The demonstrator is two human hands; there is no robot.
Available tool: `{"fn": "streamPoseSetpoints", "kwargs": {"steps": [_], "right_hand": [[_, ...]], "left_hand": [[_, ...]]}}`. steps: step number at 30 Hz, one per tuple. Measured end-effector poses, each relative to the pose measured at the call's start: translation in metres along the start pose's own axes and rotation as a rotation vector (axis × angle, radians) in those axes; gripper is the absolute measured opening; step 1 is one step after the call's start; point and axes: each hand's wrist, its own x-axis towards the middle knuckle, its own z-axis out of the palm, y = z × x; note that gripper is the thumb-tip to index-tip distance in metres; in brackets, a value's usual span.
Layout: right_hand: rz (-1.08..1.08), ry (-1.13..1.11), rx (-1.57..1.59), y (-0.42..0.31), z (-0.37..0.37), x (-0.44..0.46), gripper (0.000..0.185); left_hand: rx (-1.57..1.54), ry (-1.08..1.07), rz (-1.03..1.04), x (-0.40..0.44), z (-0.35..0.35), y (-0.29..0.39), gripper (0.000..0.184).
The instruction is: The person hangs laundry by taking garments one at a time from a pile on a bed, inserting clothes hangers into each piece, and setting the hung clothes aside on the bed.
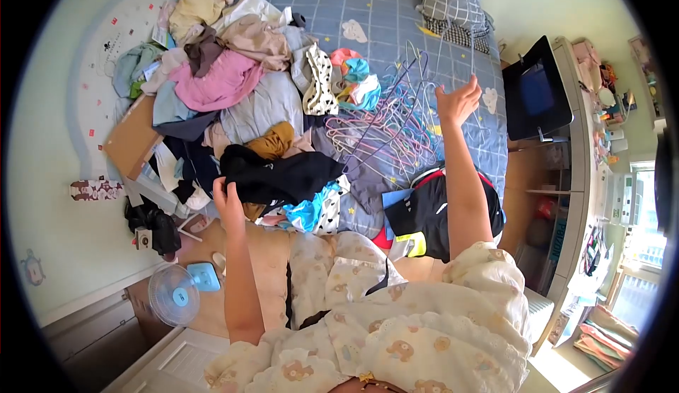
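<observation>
My left hand (228,203) is at the left end of a black garment (279,174), its fingers closed on the cloth's edge. The garment stretches rightward over the clothes heap, its far end beside the hangers. Further out over the bed, my right hand (460,103) is raised, with thin pale lines of what looks like a hanger (472,53) rising from its thumb and forefinger. Just left of that hand lies a tangle of pink, blue and purple hangers (385,128). A dark purple hanger (385,85) sticks up from the tangle.
A big clothes heap (219,74) covers the bed's left side, by a cardboard box (131,135). More dark clothes (431,209) lie near my right forearm. A fan (174,295) stands lower left. At right are a monitor (537,89) and desk; checked pillows (463,0) lie beyond.
</observation>
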Motion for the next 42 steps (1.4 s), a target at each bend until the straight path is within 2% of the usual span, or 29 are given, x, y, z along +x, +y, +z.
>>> {"fn": "streamPoseSetpoints", "kwargs": {"steps": [1,5,7,8,9,12,14,16,18,20,22,25,26,27,28,29,30,32,36,38,39,42], "right_hand": [[0.001,-0.012,0.045,-0.004,-0.010,0.012,0.094],[-0.096,0.128,0.175,-0.038,-0.039,0.041,0.093],[-0.108,0.016,0.153,-0.046,-0.039,0.045,0.088],[-0.114,-0.052,0.141,-0.049,-0.039,0.040,0.085],[-0.223,-0.215,-0.050,-0.049,-0.041,0.035,0.080],[-0.533,-0.750,-0.625,0.001,0.043,0.001,0.080],[-0.442,-0.860,-0.711,-0.002,0.040,-0.009,0.080],[-0.342,-0.919,-0.731,-0.024,0.009,-0.009,0.077],[-0.353,-0.832,-0.773,-0.002,0.029,0.004,0.082],[-0.258,-0.777,-0.844,-0.003,0.016,0.035,0.063],[-0.176,-0.805,-0.881,-0.004,-0.006,0.068,0.068],[-0.117,-0.679,-0.594,-0.003,-0.027,0.096,0.067],[-0.135,-0.815,-0.287,0.013,-0.009,0.101,0.066],[-0.151,-0.938,0.025,0.037,0.028,0.108,0.066],[-0.164,-1.045,0.345,0.024,0.019,0.110,0.066],[-0.054,-1.153,0.600,0.017,0.005,0.101,0.065],[0.058,-1.248,0.859,-0.033,-0.058,0.083,0.066],[-0.060,-1.447,1.164,-0.075,-0.107,0.056,0.072],[-0.201,-1.817,1.530,-0.147,-0.192,0.012,0.081],[-0.223,-1.875,1.419,-0.176,-0.229,-0.002,0.079],[-0.244,-1.841,1.485,-0.179,-0.232,-0.016,0.069],[-0.227,-1.761,1.333,-0.211,-0.271,-0.032,0.083]], "left_hand": [[-0.025,-0.003,-0.004,0.002,-0.003,0.001,0.012],[-0.036,-0.023,0.015,0.012,-0.012,0.016,0.011],[-0.017,-0.027,0.066,0.017,-0.015,0.026,0.010],[-0.002,-0.030,0.102,0.020,-0.017,0.030,0.010],[0.009,-0.028,0.122,0.022,-0.019,0.035,0.010],[0.060,-0.061,0.162,0.030,-0.028,0.026,0.012],[0.129,-0.074,0.115,0.030,-0.031,0.023,0.014],[0.226,-0.067,0.200,0.032,-0.032,0.036,0.018],[0.303,-0.088,0.205,0.043,-0.038,0.050,0.020],[0.356,-0.056,0.340,0.063,-0.044,0.065,0.021],[0.383,-0.027,0.412,0.083,-0.051,0.085,0.020],[0.522,0.042,0.504,0.101,-0.059,0.137,0.022],[0.582,0.073,0.532,0.107,-0.062,0.152,0.024],[0.656,0.085,0.472,0.118,-0.065,0.163,0.027],[0.646,0.066,0.525,0.131,-0.068,0.172,0.027],[0.658,0.071,0.511,0.139,-0.070,0.182,0.027],[0.669,0.078,0.499,0.140,-0.071,0.204,0.028],[0.799,0.108,0.512,0.142,-0.074,0.237,0.029],[0.937,0.087,0.597,0.153,-0.075,0.272,0.033],[0.987,0.061,0.629,0.151,-0.072,0.286,0.036],[1.002,0.052,0.646,0.150,-0.070,0.290,0.037],[1.062,0.035,0.724,0.148,-0.068,0.298,0.037]]}}
